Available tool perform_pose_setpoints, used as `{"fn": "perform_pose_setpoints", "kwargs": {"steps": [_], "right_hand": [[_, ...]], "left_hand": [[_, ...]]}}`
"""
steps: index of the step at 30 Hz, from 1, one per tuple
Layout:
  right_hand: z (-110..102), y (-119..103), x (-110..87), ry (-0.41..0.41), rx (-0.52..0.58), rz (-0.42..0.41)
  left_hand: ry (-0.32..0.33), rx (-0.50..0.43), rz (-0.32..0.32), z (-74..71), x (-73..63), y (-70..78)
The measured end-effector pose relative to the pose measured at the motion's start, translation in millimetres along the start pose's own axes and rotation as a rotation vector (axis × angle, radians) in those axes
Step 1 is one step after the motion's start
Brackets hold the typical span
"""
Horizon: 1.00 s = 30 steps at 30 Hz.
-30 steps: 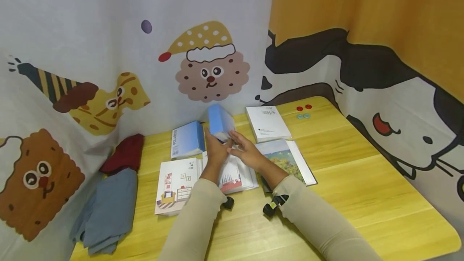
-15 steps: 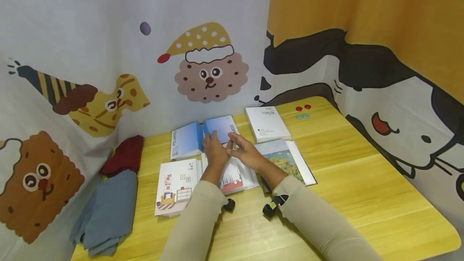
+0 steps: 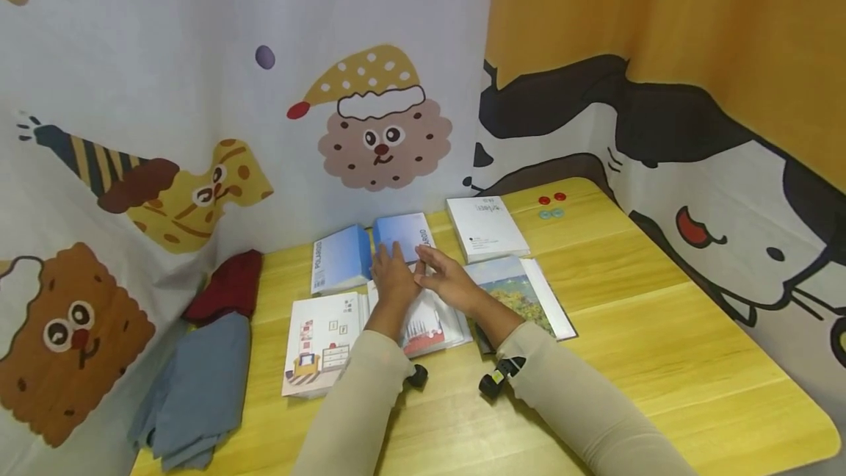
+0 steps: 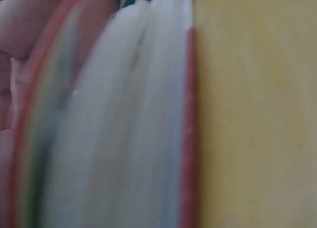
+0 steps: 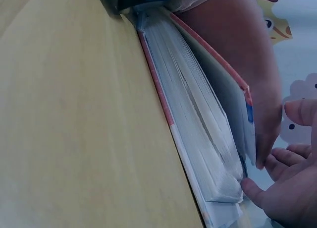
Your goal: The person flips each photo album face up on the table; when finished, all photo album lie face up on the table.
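A blue Polaroid album [image 3: 403, 230] lies flat at the back of the table, beside a matching blue album [image 3: 341, 257]. My left hand [image 3: 394, 279] overlaps the near edge of the first album, fingers extended forward. Close by on its right is my right hand [image 3: 449, 281], its fingers relaxed and bent near the left fingertips. Beneath both wrists lies a white album with a red print [image 3: 423, 329]. In the right wrist view its cover [image 5: 218, 59] stands lifted off the thick pages [image 5: 193, 104], and my right thumb [image 5: 252, 191] is right at the page corner.
A white album with a room drawing [image 3: 322, 344] lies at left, a painted-landscape album [image 3: 518, 296] at right, and a white book [image 3: 487, 228] behind it. Folded grey cloth [image 3: 201, 380] and dark red cloth [image 3: 228, 285] rest at the left edge. Several small discs [image 3: 551, 206] lie back right.
The blue album between the hands, held tilted up a second ago, has come down flat beside its twin. Both hands stay in nearly the same place, their hold on it released.
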State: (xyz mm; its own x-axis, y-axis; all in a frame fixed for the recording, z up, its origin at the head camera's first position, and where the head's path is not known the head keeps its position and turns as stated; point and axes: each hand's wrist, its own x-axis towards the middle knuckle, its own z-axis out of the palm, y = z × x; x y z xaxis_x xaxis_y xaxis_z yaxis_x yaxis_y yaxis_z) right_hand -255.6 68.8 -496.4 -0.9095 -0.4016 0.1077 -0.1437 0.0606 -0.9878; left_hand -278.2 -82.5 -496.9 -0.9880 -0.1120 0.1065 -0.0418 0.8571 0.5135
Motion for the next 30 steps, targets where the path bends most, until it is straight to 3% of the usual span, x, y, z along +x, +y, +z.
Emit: {"fn": "perform_pose_setpoints", "kwargs": {"steps": [4,10,13,16,20,22,24,27,30], "right_hand": [[1.5,2.7,-0.3,0.013,-0.014,-0.005],[0.5,1.0,1.6,0.046,-0.053,-0.002],[0.6,-0.2,1.8,0.042,-0.061,0.002],[0.2,-0.4,1.2,0.035,-0.068,0.004],[-0.5,1.6,-0.4,0.027,-0.077,0.003],[-0.5,2.9,-1.3,0.017,-0.078,0.005],[-0.3,4.5,-1.2,0.010,-0.082,0.008],[0.8,5.6,-0.8,0.012,-0.091,0.006],[2.4,5.6,0.5,0.022,-0.093,-0.004]], "left_hand": [[-0.055,-0.027,-0.016,-15.1,0.7,-2.8],[-0.024,-0.153,0.050,-50.9,6.2,-9.2],[-0.031,-0.141,0.053,-69.1,8.9,-18.3],[-0.099,-0.069,-0.021,-81.5,14.6,-34.8],[-0.260,0.041,-0.181,-81.6,21.3,-63.6],[-0.308,0.075,-0.241,-76.1,24.4,-77.2],[-0.325,0.097,-0.277,-71.2,26.5,-86.1],[-0.303,0.099,-0.279,-64.8,30.8,-93.9],[-0.278,0.081,-0.291,-64.7,30.6,-93.8]]}}
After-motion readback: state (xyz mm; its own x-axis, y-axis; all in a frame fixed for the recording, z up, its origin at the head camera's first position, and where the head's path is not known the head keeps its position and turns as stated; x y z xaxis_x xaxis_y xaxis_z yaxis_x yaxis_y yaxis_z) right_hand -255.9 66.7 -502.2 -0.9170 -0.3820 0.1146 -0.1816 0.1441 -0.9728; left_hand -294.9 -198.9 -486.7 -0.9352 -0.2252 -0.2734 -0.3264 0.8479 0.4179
